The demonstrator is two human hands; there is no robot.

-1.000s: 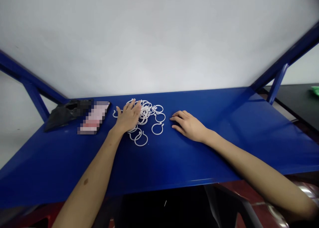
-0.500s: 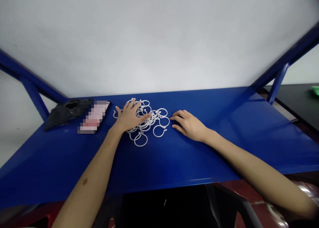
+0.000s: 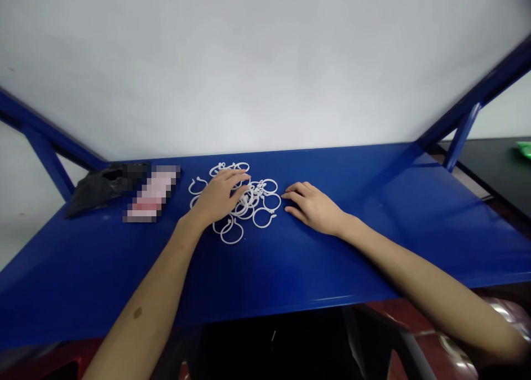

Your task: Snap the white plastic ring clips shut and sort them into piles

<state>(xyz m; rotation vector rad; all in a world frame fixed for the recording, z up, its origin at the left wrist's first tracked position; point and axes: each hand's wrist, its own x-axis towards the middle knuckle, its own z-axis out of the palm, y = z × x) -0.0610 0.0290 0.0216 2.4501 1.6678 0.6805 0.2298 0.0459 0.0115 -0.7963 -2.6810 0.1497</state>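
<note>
Left hand (image 3: 218, 197) turned rightward over white rings (image 3: 249, 197), thumb apart.
Right hand (image 3: 314, 209) loosely spread; overlap could snag them.

Left hand (image 3: 216, 196) and right hand (image 3: 317, 208) curve palm-down.

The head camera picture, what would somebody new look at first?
Probably the jumbled white open rings, bright against the blue table, left of the picture's middle. The left hand is over the pile, hiding part of it, while the right hand lies just to the pile's right. Next might come the pixelated pink-and-red patch farther left, beside a crumpled black bag.
</note>
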